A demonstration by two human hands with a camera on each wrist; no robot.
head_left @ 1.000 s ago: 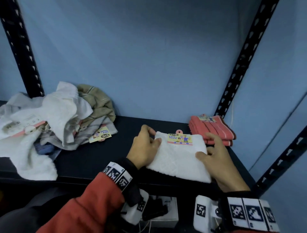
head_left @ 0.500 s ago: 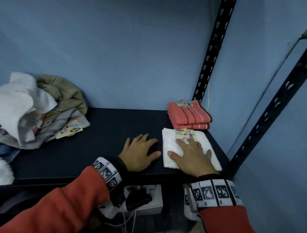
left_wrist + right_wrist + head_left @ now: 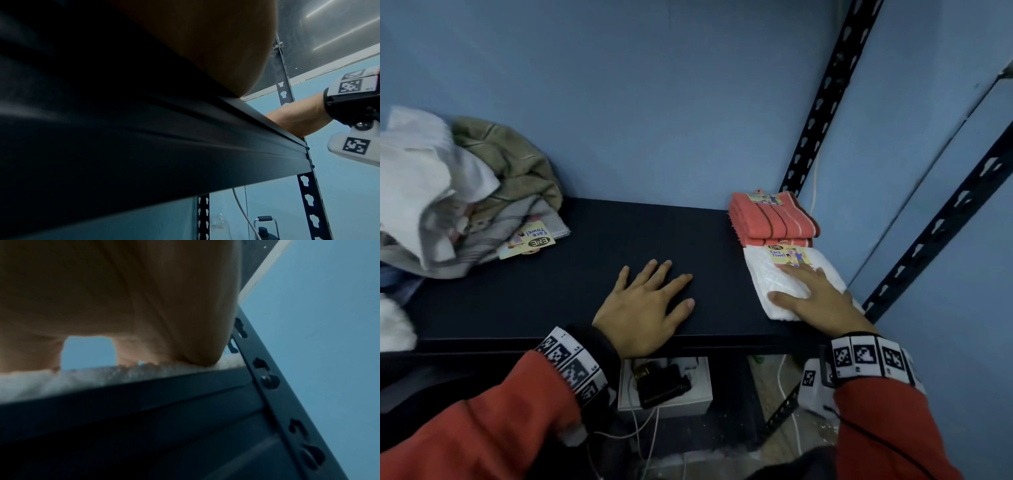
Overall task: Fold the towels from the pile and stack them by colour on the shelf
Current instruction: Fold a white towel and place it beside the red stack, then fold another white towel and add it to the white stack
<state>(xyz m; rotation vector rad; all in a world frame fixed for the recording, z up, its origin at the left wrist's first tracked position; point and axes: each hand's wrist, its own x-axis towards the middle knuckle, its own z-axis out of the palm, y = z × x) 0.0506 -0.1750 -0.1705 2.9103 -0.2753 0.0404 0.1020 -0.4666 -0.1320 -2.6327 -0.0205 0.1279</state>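
A folded white towel (image 3: 770, 277) with a yellow tag lies at the right end of the dark shelf (image 3: 592, 240), just in front of a stack of folded red towels (image 3: 770, 219). My right hand (image 3: 804, 291) lies flat on the white towel, fingers straight. My left hand (image 3: 650, 298) rests flat on the bare shelf, apart from the towel. The unfolded pile (image 3: 455, 205) of white, olive and grey towels sits at the left end. In the right wrist view my palm (image 3: 123, 305) presses the white towel's fuzzy edge (image 3: 82, 379) at the shelf's front lip.
Black perforated uprights (image 3: 825, 102) frame the shelf's right side against a blue wall. Below the shelf a white box (image 3: 664, 387) holds a black device with cables. In the left wrist view the shelf's front rail (image 3: 185, 138) fills the picture.
The white towel has been slid right, up against the red stack, with my right hand flat on it. My left hand let go of it and now rests on the bare shelf.
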